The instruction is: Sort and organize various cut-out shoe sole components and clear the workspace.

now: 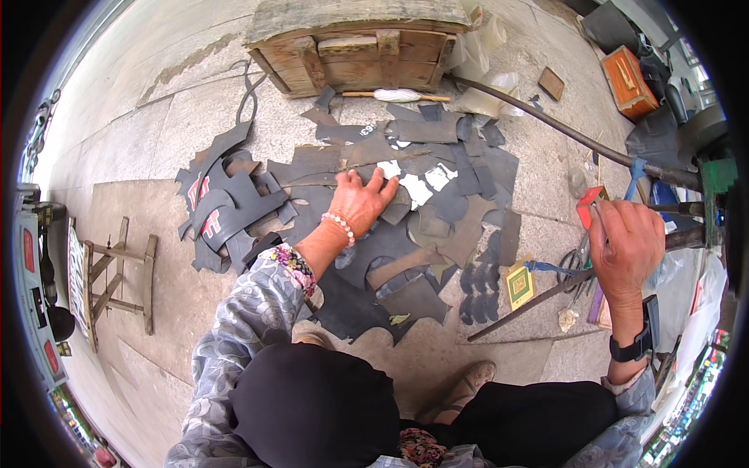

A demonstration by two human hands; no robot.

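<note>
My left hand [360, 204], with a beaded bracelet, reaches over a spread of dark sheet scraps, like rubber or leather. Its fingers are apart, tips down at the scraps beside a torn white piece [417, 189]. Under and around it lie black and brown offcuts [402, 265], many with curved edges. Off to the right, my right hand [626, 243] is closed, its fingertips against a small red block-like thing [591, 196]. The palm hides part of that thing. A dark watch [636, 341] circles the right wrist.
Beyond the scraps stands a wooden chest [355, 58]. Left are stacked black pieces with red markings [234, 204] and a folding wooden stool [117, 285]. A long dark bar [538, 125] slants toward a machine at right. Scissors [576, 264] and a yellow card [520, 287] lie near my right hand.
</note>
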